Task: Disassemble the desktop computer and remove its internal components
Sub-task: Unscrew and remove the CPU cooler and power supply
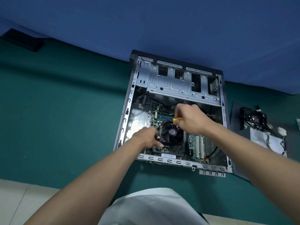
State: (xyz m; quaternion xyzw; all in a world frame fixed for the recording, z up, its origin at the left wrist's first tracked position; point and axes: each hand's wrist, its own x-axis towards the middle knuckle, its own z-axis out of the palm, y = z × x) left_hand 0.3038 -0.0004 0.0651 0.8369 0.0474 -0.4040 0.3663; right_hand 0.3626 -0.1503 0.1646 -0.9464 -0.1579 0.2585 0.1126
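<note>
one open computer case (pixel 168 160) lies at centre frame on a green mat (pixel 65 111). left hand (pixel 146 138), fingers curled, grips the left edge of the one cooler fan (pixel 172 133). right hand (pixel 190 120) pinches one yellow-handled tool (pixel 177 119) just above the fan (tip hidden). two white slots (pixel 199 146) sit at the fan's lower right.

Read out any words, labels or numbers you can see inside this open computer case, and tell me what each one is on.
No text here is legible.
White barcode label by the near edge of the motherboard: print too small to read.
Purple round sticker on the hub of the CPU cooler fan: blurred, unreadable.
</note>
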